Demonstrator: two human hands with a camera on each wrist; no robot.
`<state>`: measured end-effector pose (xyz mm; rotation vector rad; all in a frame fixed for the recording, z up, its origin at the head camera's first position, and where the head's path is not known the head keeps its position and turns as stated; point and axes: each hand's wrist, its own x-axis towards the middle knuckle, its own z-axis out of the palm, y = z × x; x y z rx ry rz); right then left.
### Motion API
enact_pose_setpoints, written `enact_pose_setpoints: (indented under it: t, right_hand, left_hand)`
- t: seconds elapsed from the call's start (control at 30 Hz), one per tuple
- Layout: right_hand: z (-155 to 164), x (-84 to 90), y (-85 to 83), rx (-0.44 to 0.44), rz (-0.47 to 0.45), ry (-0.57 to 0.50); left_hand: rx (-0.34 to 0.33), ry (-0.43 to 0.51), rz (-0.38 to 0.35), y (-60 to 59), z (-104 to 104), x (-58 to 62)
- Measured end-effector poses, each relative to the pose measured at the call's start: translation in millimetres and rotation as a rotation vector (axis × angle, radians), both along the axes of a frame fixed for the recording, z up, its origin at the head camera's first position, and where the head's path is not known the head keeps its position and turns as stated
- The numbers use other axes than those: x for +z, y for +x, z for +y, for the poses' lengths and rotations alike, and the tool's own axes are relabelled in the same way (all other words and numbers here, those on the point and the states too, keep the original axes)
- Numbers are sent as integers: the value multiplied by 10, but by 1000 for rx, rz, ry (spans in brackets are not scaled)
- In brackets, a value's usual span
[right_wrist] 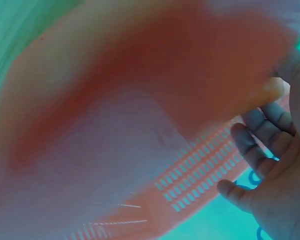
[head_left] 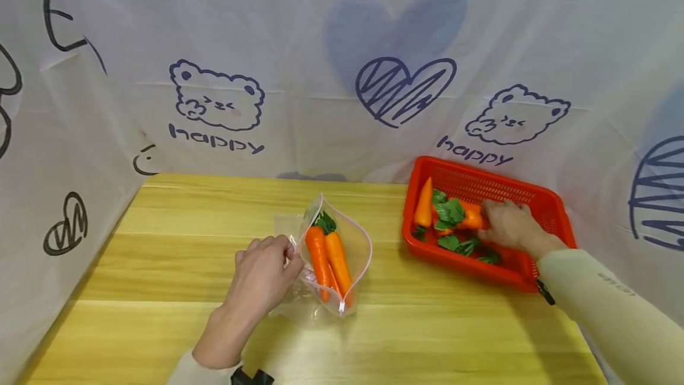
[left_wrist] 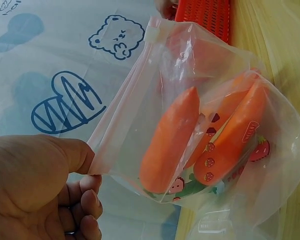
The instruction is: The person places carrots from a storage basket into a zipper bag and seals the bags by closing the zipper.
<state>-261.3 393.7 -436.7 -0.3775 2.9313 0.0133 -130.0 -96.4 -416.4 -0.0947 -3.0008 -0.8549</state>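
Note:
A clear zip bag [head_left: 359, 239] with a pink seal stands with its mouth spread on the table, strawberry prints on its side. Inside are three orange carrots [head_left: 335, 254] with green leaves [head_left: 325, 221]. My left hand [head_left: 264, 275] pinches the bag's edge between thumb and finger, as the left wrist view also shows. Over at the right, my right hand [head_left: 510, 224] reaches into a red basket [head_left: 449, 259], its thumb and fingers at a carrot [head_left: 472, 217]. Its grip is partly hidden, and much of the right wrist view is blurred.
More carrots, such as an upright one [head_left: 424, 204], lie with green leaves [head_left: 451, 211] in the basket's left half. Beneath everything is a yellow wooden table [head_left: 187, 242]. A white printed cloth [head_left: 299, 117] hangs behind and at the sides.

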Motion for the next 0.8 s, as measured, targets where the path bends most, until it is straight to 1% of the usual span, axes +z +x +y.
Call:
enact_pose_setpoints:
  t: [0.13, 0.23, 0.43, 0.53, 0.7, 0.8]
  right_hand:
    - [11, -91, 16, -2, 30, -45]
    - [2, -136, 32, -12, 34, -77]
    - [-2, -153, 87, -16, 60, -95]
    - [-11, -109, 123, -32, 88, -98]
    - [-68, 42, 188, -77, 161, -81]
    - [-105, 131, 229, -70, 213, -54]
  left_hand:
    - [-2, -3, 4, 8, 11, 14]
    - [-5, -6, 5, 13, 22, 21]
    - [-8, 0, -9, 23, 41, 23]
    - [-13, 8, -8, 33, 44, 34]
    - [-19, 7, -5, 36, 53, 44]
    - [-22, 4, -8, 30, 63, 45]
